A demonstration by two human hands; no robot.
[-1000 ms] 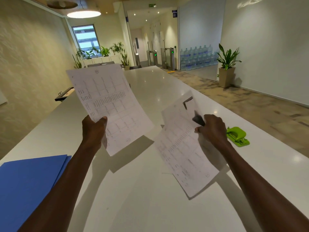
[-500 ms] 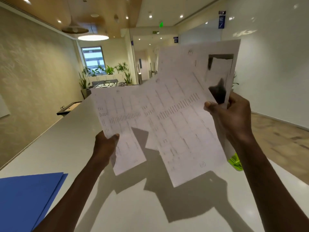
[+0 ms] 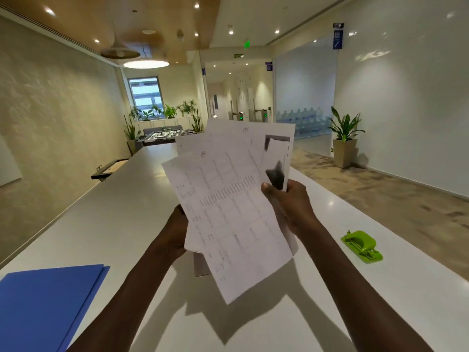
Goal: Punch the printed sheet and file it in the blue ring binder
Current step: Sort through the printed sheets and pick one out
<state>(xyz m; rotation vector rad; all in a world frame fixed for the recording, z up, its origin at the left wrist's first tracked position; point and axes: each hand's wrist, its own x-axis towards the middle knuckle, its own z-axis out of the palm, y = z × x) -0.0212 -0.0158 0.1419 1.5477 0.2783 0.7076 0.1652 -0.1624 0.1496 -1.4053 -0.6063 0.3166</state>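
Note:
Both hands hold up overlapping printed sheets (image 3: 233,207) above the long white table (image 3: 114,224). My right hand (image 3: 289,201) grips the sheets at their right edge, thumb on the front. Behind the paper's left edge, my left hand (image 3: 179,224) holds the sheets and is partly hidden. The blue ring binder (image 3: 43,308) lies closed at the table's near left corner. A green hole punch (image 3: 361,246) sits on the table to the right of my right forearm.
The table runs far ahead toward a foosball table (image 3: 162,137) and plants. A potted plant (image 3: 344,141) stands on the floor to the right, beyond the table's right edge. A low bench (image 3: 109,170) sits left of the table.
The two sheets, held apart a second ago, have come together into one overlapping stack. Both hands moved toward each other, and the hole punch has come back into view.

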